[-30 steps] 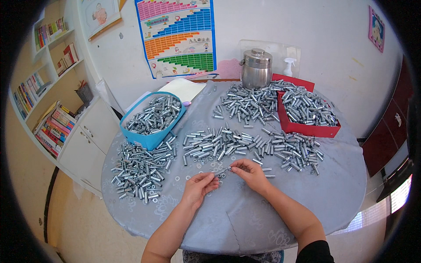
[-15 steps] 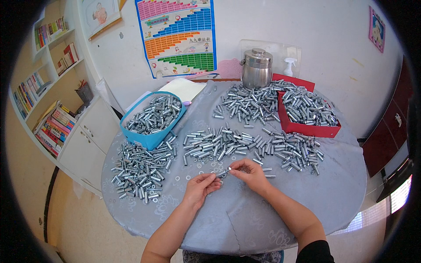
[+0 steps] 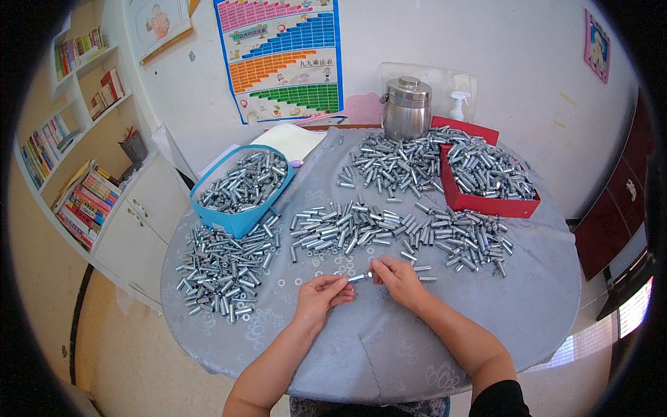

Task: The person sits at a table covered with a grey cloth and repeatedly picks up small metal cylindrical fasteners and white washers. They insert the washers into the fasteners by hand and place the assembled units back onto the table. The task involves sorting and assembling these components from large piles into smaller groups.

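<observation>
In my left hand (image 3: 323,299), pinched between thumb and fingers, is a silver metal sleeve anchor bolt (image 3: 359,278). It points right, and its wider end shows beside my right hand (image 3: 397,281). The right fingers are curled together close to that end; whether they touch it or hold a small part is hard to make out. Just beyond my hands lie several small flat washers (image 3: 340,262). A heap of metal sleeves (image 3: 344,226) spreads behind them, and a few loose sleeves (image 3: 425,279) lie near my right hand.
A blue basket (image 3: 240,221) full of metal parts stands at left, above another pile (image 3: 219,271). At right is a red box (image 3: 493,206) of similar parts, with a pile (image 3: 469,240) before it. A steel pot (image 3: 407,111) and spray bottle (image 3: 458,105) stand at the back.
Both hands have shifted slightly to the right with the anchor bolt. My right fingers have drawn back from its end, leaving more of it showing. The piles and containers are unchanged.
</observation>
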Demonstrator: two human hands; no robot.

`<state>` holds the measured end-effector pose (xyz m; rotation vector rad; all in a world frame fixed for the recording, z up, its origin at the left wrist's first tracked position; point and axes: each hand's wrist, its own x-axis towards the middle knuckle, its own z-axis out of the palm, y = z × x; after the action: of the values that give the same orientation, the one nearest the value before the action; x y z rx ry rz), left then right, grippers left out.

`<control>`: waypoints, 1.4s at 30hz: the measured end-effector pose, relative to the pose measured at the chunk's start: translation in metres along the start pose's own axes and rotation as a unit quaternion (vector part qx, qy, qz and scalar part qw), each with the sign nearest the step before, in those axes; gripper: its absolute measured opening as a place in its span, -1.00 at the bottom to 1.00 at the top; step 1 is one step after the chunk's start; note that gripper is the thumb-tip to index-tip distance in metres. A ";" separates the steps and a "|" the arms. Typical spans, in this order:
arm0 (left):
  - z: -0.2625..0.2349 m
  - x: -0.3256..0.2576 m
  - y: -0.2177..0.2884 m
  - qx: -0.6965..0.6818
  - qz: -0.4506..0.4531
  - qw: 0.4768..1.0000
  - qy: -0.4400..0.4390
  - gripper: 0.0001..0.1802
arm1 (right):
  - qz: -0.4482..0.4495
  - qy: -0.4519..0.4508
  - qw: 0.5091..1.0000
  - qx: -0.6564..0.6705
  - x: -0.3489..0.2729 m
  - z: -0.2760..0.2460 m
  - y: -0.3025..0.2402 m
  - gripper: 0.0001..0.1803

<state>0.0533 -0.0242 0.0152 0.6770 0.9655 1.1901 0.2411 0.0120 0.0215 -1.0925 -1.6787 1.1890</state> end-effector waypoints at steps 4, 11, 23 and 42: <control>-0.008 0.005 -0.001 -0.026 0.007 0.999 0.033 -0.82 | -0.006 -0.046 0.999 0.013 -0.002 -0.003 0.005 -0.61; -0.005 0.002 0.004 -0.030 0.012 0.999 0.041 -0.83 | -0.032 -0.024 0.999 0.012 -0.002 0.000 -0.010 -0.58; 0.000 0.001 0.002 -0.016 0.029 0.999 0.041 -0.80 | -0.066 0.010 0.998 -0.011 0.000 0.000 -0.002 -0.54; -0.003 0.001 0.007 0.047 0.085 0.995 -0.002 -0.78 | -0.122 0.258 0.935 -0.209 0.020 -0.069 0.008 -0.75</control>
<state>0.0473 -0.0220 0.0195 0.8504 0.9815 1.2981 0.3005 0.0517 0.0329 -1.2668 -1.6092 0.3388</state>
